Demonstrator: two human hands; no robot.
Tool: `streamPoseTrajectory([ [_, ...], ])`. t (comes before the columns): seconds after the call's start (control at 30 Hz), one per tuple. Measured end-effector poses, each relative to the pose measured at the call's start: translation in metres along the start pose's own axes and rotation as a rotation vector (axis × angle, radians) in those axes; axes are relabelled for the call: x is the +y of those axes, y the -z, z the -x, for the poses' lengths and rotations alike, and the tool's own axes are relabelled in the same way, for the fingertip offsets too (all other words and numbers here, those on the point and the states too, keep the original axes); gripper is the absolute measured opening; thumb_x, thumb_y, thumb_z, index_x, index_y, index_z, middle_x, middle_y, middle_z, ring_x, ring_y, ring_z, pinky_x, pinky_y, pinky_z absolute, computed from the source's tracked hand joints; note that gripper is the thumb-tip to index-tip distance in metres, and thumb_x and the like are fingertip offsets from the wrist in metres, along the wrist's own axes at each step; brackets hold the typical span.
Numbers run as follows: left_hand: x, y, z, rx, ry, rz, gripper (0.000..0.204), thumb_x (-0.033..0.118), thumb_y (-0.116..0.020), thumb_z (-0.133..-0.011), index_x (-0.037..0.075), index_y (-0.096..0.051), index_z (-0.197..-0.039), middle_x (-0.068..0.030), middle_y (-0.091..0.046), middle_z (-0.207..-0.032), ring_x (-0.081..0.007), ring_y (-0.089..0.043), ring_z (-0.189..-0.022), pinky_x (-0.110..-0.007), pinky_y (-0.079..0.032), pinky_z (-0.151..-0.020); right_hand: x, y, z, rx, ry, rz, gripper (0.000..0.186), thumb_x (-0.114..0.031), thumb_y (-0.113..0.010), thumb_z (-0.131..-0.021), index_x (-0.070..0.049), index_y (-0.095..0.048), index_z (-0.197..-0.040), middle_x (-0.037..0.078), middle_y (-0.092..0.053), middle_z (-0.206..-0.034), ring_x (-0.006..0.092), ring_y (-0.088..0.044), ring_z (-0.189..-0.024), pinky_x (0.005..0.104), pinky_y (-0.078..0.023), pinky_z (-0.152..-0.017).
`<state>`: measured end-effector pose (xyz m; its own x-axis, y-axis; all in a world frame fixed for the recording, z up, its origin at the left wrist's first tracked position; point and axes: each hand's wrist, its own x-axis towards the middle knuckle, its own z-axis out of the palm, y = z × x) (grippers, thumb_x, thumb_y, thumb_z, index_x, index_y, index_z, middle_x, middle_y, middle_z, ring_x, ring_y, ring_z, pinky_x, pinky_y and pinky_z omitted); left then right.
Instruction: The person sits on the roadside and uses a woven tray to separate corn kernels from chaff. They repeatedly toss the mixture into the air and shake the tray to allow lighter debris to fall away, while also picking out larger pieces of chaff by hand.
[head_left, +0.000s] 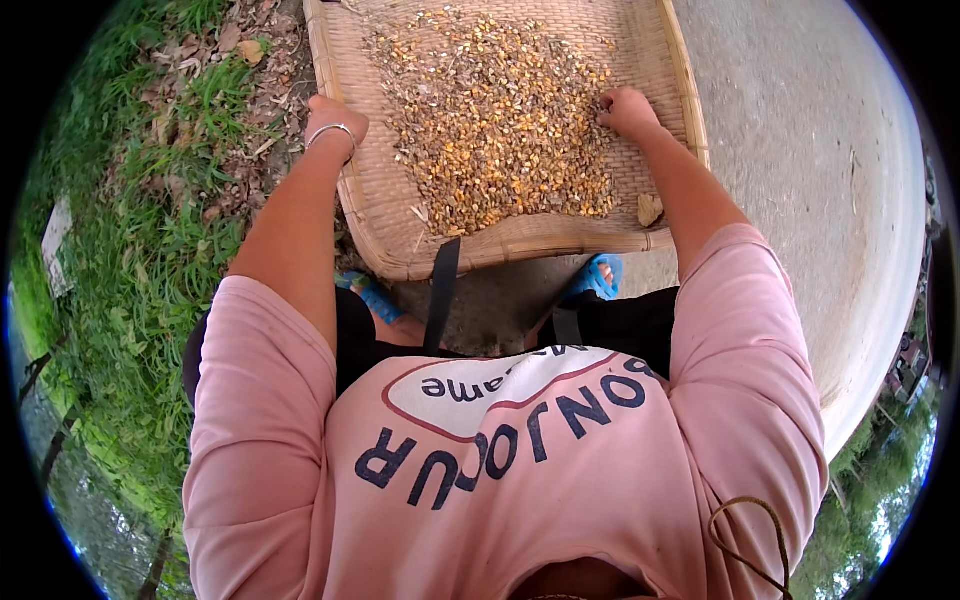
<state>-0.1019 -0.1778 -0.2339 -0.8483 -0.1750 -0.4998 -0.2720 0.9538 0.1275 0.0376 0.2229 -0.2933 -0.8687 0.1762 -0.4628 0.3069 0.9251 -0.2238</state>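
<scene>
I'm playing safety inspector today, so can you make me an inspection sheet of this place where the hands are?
Surface: a woven tray with a raised rim; its far edge is out of view.
Job's things: yellow, pale and brown kernels, spread loosely across the tray.
Clutter: a dry leaf in the tray's near right corner.
Grippers: bare hands; the left hand is at the left rim, the right hand at the kernels' right edge. Fingers partly hidden.
Cables: nothing seen; only a black strap in front of the person.
Surroundings: grass and fallen leaves on the left, hard grey ground on the right.
</scene>
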Motion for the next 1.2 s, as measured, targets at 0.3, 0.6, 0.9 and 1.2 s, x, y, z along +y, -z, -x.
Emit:
streamPoseTrajectory([
  [0.3,0.0,0.001,-0.001,-0.055,0.003,0.083,0.063,0.014,-0.062,-0.079,-0.01,-0.029,-0.127,-0.0303,-0.057,-0.12,-0.0369,-0.06,-0.111,-0.038,-0.049,-0.094,-0.015,-0.019,-0.005,0.18,0.14,0.0,0.022,-0.014,-0.065,-0.076,-0.005,-0.067,-0.096,0.016,-0.067,-0.094,0.0318,-0.063,-0.089,0.0403,-0.052,-0.08],
  [0.6,-0.003,-0.002,0.009,0.0,-0.021,0.077,0.055,0.018,-0.06,-0.081,-0.005,-0.032,-0.123,-0.0308,-0.056,-0.12,-0.0385,-0.06,-0.11,-0.041,-0.048,-0.094,-0.053,0.023,-0.032,-0.193,-0.103,-1.498,0.018,0.003,-0.052,-0.08,-0.001,-0.054,-0.098,0.009,-0.058,-0.088,0.019,-0.062,-0.074,0.0365,-0.057,-0.065],
  [0.9,-0.002,-0.011,0.016,0.152,0.014,0.101,0.058,0.031,-0.068,-0.079,0.001,-0.038,-0.119,-0.0229,-0.062,-0.112,-0.0364,-0.064,-0.101,-0.042,-0.052,-0.087,-0.112,-0.017,-0.05,-0.046,0.13,-0.632,0.019,-0.006,-0.063,-0.078,-0.008,-0.068,-0.096,0.007,-0.067,-0.083,0.0194,-0.065,-0.068,0.0329,-0.056,-0.068],
  [1.2,0.007,-0.006,0.02,0.113,0.08,0.055,0.061,0.037,-0.07,-0.078,0.001,-0.04,-0.116,-0.0218,-0.063,-0.109,-0.0345,-0.065,-0.099,-0.041,-0.054,-0.085,-0.113,-0.033,-0.06,0.097,0.177,-0.324,0.017,-0.018,-0.067,-0.079,-0.014,-0.07,-0.095,0.009,-0.067,-0.093,0.026,-0.064,-0.089,0.0382,-0.051,-0.082],
])
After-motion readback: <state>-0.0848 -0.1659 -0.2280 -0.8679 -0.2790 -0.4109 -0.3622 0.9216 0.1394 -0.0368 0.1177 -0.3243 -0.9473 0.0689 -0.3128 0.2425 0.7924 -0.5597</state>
